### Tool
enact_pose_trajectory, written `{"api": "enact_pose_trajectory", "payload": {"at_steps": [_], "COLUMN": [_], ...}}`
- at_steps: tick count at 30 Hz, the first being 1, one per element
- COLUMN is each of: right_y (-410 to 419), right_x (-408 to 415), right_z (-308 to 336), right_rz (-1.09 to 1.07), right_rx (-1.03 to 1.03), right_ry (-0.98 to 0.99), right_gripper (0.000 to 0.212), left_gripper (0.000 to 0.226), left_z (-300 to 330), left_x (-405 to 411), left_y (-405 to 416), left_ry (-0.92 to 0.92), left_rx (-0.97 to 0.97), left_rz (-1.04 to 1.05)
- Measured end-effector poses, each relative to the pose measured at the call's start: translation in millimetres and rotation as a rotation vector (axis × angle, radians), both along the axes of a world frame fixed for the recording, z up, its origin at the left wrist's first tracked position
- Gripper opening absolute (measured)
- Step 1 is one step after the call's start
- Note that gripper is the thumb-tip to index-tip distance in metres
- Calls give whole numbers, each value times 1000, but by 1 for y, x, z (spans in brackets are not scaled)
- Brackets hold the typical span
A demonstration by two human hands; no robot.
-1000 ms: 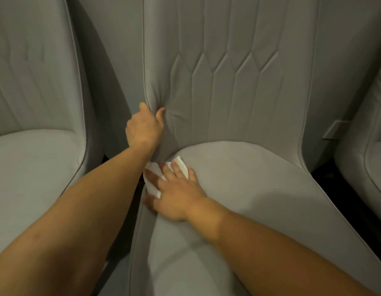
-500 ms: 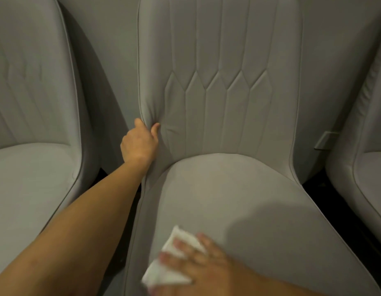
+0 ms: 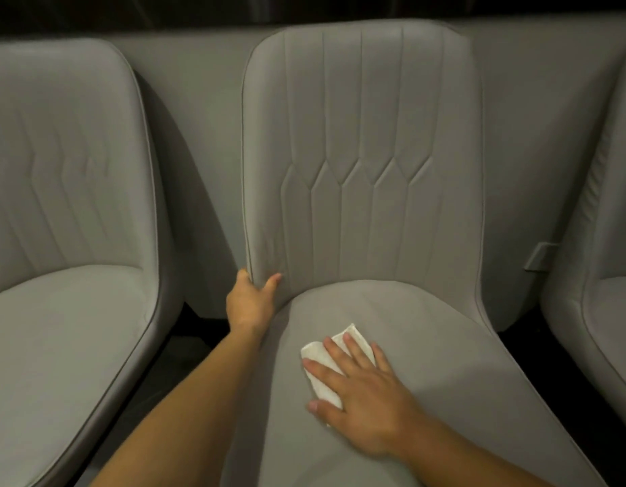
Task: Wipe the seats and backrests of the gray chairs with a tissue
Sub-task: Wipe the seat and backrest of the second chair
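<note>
Tissue (image 3: 339,363) lies flat on the seat (image 3: 427,363) of the middle gray chair (image 3: 360,135), toward the seat's left side and a little behind its centre. I see my right hand (image 3: 366,398) pressing on it with straight, spread fingers, so the hand is flat and grips nothing; it covers most of the white sheet, and only the back edge and the left edge show beyond my fingers. How the sheet is folded under the palm I cannot tell.

My left hand (image 3: 250,304) holds the lower left edge of this chair's backrest (image 3: 360,212), just above where it meets the seat. The thumb lies on the front face, and the fingers go behind the edge, where they are hidden from me.

The left chair (image 3: 65,240) is cut off by the left and bottom borders. Of the right chair (image 3: 606,275) I see only a narrow strip at the right border. A small gray tab (image 3: 540,256) sticks out from the wall between the middle and right chairs; what it is I cannot make out. The space under the chairs is too dark to read.
</note>
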State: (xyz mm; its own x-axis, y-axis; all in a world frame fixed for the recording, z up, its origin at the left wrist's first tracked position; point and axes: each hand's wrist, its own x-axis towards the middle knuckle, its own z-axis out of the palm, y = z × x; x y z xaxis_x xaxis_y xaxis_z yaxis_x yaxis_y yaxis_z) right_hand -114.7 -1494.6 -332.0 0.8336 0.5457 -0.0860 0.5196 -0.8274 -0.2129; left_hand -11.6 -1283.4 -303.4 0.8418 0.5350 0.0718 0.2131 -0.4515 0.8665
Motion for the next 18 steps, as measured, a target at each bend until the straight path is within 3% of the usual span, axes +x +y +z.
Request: {"api": "enact_pose_trajectory", "payload": {"at_steps": [5, 7, 9, 11, 13, 14, 16, 18], "right_y": [-4, -8, -12, -15, -13, -8, 2, 15], "right_x": [8, 16, 31, 59, 91, 106, 134, 158], "right_z": [-15, -12, 10, 31, 52, 63, 94, 132], "right_rz": [45, 85, 102, -44, -215, -263, -328, -206], "right_rx": [120, 110, 203, 443, 836, 1053, 1292, 1360], "right_ry": [-78, -249, -128, 142, 256, 269, 97, -225], "right_gripper": [44, 49, 54, 59, 72, 67, 54, 48], "left_gripper": [57, 55, 51, 56, 65, 70, 78, 77], "left_z": [-9, -8, -6, -6, -7, -8, -9, -10], "left_x": [-5, -5, -5, -5, -7, -7, -6, -4], "left_y": [-12, -14, -14, -15, -19, -20, -20, -19], "left_ry": [37, 30, 29, 26, 28, 27, 31, 37], "left_rx": [173, 190, 192, 205, 213, 219, 229, 216], "left_rz": [141, 149, 142, 148, 163, 169, 173, 177]}}
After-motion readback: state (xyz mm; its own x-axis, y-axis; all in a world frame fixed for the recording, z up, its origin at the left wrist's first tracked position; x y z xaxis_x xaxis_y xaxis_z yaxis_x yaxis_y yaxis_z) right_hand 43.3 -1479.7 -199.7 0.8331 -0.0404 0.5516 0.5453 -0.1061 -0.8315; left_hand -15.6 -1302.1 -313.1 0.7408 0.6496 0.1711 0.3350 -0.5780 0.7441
